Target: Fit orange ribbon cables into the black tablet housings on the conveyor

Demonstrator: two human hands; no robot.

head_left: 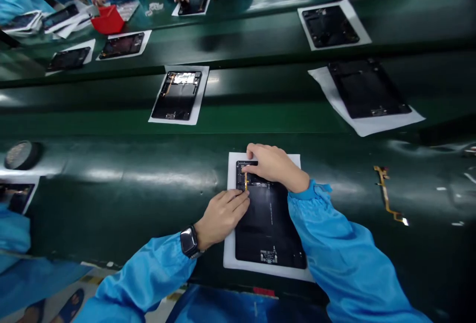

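Note:
An open black tablet chassis (269, 224) lies on a white foam sheet (230, 256) at the near edge of the green bench. A thin gold flex cable (246, 182) runs down its upper left corner. My left hand (221, 216), with a dark watch on the wrist, presses its fingertips on the lower end of that cable. My right hand (273, 164) rests over the chassis's top edge, fingers pinching the cable's upper end. Both arms are in blue sleeves.
A loose gold flex cable (386, 196) lies on the bench to the right. More chassis on white sheets (178, 96) (368, 90) (329, 25) ride the green belts beyond. A red bin (107, 19) and other workers' hands are at far left. A round black object (21, 155) sits left.

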